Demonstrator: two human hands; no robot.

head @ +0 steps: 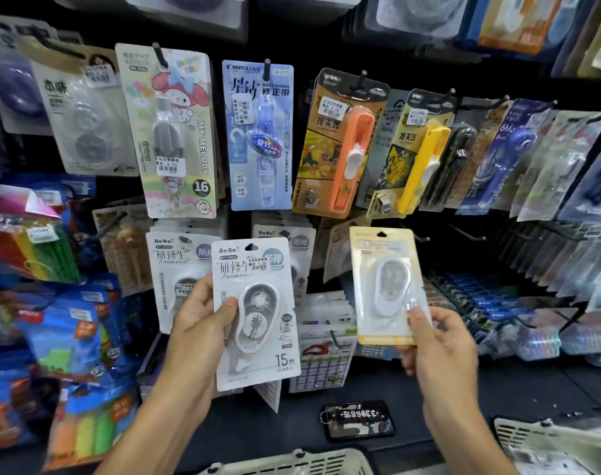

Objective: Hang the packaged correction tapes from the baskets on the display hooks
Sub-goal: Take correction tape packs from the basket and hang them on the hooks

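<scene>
My left hand [199, 323] grips a grey-white packaged correction tape [258, 334] marked 15m by its left edge, held upright in front of the display. My right hand [436, 341] holds a pale yellow packaged correction tape [384, 269] by its lower right corner, also upright. Behind the grey pack, matching grey packs [175, 255] hang on a lower hook. A bare hook [419, 237] sticks out just right of the yellow pack's top. One white basket [292, 462] shows at the bottom edge and a second basket [546, 437] at the lower right.
The upper row of hooks carries a My Melody tape card [175, 132], a blue tape card [258, 138], orange [340, 145] and yellow [412, 156] clip dispensers and more packs to the right. Colourful packs crowd the left. A black tag [357, 419] lies on the dark shelf.
</scene>
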